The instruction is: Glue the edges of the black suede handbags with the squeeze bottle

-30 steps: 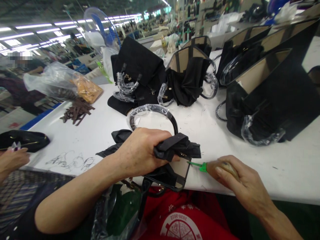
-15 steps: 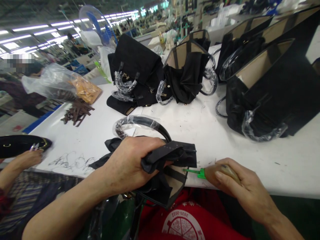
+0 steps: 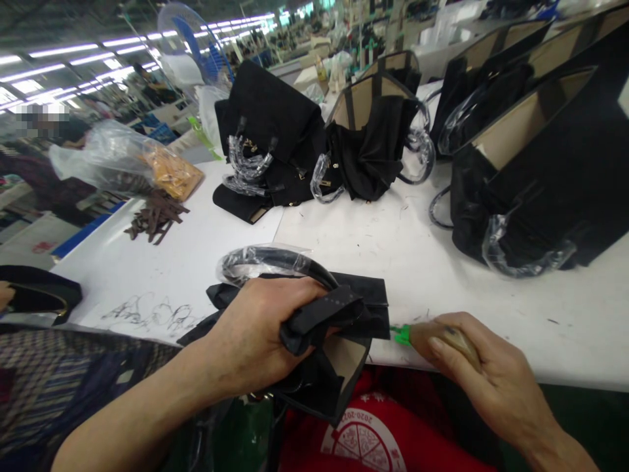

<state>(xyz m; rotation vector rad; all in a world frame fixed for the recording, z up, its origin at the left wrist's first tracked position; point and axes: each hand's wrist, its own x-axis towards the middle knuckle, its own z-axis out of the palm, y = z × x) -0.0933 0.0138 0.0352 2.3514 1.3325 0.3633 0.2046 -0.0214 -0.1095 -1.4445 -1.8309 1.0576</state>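
Note:
My left hand (image 3: 268, 328) is closed around a bunched part of a black handbag (image 3: 378, 295), which lies over the table's front edge. The bag's rounded handle (image 3: 289, 262), wrapped in clear plastic, arches behind my knuckles. Its opening faces me and shows a beige lining (image 3: 346, 354). Closed in my right hand (image 3: 484, 377) is a wooden-handled tool (image 3: 432, 341) with a green collar (image 3: 403, 334) and a thin shaft. The shaft points left at the bag's edge; its tip is partly hidden, so I cannot tell whether it touches the fabric.
Black handbags (image 3: 275, 118) with plastic-wrapped handles stand along the back and right (image 3: 545, 170) of the white table (image 3: 491, 282). Brown strips (image 3: 157, 213) and a clear bag with orange pieces (image 3: 174, 170) lie at the left. A co-worker's hand (image 3: 6, 295) is at the far left beside a black piece.
The tool has drawn slightly right, and its shaft no longer shows across the bag's opening. The left hand keeps its hold. The co-worker's hand and black piece have moved left.

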